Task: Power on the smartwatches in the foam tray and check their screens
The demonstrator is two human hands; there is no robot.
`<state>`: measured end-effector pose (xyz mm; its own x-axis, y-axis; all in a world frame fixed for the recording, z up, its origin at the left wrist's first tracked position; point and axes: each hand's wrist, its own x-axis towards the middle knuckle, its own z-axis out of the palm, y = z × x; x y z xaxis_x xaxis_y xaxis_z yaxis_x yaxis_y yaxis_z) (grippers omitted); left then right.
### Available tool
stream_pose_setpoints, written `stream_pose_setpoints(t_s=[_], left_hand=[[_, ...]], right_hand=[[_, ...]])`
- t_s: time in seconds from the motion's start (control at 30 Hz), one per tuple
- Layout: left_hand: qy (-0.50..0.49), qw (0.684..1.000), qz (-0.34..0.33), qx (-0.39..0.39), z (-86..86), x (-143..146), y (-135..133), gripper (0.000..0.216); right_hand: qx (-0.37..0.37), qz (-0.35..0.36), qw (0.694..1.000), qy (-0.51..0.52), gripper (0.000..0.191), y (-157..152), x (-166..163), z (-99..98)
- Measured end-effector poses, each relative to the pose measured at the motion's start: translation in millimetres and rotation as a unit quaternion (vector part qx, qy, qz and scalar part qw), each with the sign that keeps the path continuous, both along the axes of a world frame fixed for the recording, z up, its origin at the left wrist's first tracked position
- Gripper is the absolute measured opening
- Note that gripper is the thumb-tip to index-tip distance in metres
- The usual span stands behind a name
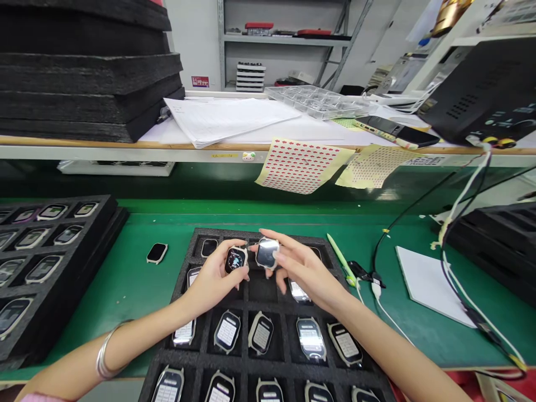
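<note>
Left hand (221, 271): closed on one smartwatch with a lit dial (236, 260), thumb along its near edge. Right hand (299, 268): gripping a second smartwatch (267, 253), glare on its face, between thumb and fingers. Both pieces: side by side above the far half of a black foam tray (244, 335), its compartments bearing further watches (227, 331). Green counter (142, 301): beneath. Left of tray: one loose watch (157, 253), then a second foam tray (101, 234), stocked. Right: green pen (339, 255); farther right, white pad (433, 286).
</note>
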<state>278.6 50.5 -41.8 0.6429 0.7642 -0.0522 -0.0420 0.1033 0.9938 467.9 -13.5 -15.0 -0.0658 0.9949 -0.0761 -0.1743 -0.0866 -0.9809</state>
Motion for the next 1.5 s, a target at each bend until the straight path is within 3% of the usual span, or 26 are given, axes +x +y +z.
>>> stream_pose_setpoints(t_s=[0.23, 0.37, 0.5, 0.67, 0.9, 1.5], left_hand=[[0.010, 1.000, 0.007, -0.003, 1.6, -0.6, -1.5, 0.039], [0.025, 1.000, -0.002, 0.010, 0.6, -1.4, -4.9, 0.036], [0.034, 0.999, -0.007, 0.026, 0.0, -2.4, -8.0, 0.034], [0.048, 0.998, -0.015, 0.038, -1.4, -3.7, -8.2, 0.034], [0.073, 0.989, -0.041, 0.119, 1.3, -5.8, -9.1, 0.030], [0.095, 0.984, -0.052, 0.142, 6.0, -6.4, -9.6, 0.028]], right_hand=[[0.011, 0.066, 0.997, 0.040, 0.042, -2.6, 1.5, -14.6], [-0.012, 0.102, 0.990, 0.098, 0.051, -4.0, 3.1, -14.1], [-0.024, 0.136, 0.982, 0.129, 0.041, -4.2, 4.7, -13.7], [-0.013, 0.116, 0.984, 0.136, 0.043, -4.6, 5.3, -16.3], [0.002, 0.110, 0.989, 0.103, 0.038, -5.8, 5.1, -17.8], [0.026, 0.114, 0.989, 0.089, 0.037, -7.9, 4.1, -18.4]])
